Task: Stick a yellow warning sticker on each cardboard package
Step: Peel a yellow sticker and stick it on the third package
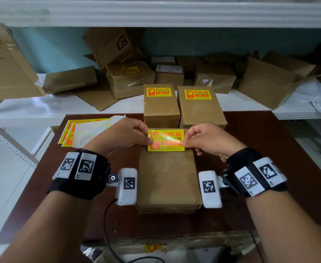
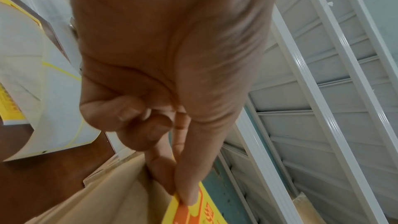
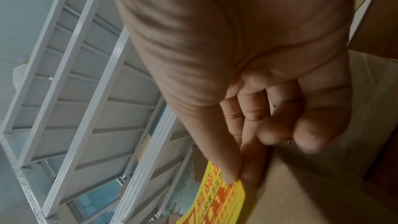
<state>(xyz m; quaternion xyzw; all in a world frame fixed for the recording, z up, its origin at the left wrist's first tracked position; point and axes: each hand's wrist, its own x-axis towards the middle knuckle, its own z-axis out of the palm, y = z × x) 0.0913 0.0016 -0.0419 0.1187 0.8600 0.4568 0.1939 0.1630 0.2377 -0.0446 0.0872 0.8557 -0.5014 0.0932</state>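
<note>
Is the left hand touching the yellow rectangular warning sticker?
Touching. In the left wrist view, the left hand pinches the edge of the yellow warning sticker between thumb and forefinger.

Yellow warning sticker (image 1: 166, 139) over near cardboard package (image 1: 167, 179), two stickered packages (image 1: 161, 105) behind

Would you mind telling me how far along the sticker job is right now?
Done: two upright packages behind already carry yellow stickers, and so does one box on the shelf. In hand: the left hand and right hand pinch a yellow sticker by its ends over the front package, not yet pressed flat. Left: several shelf boxes show no sticker.
</note>
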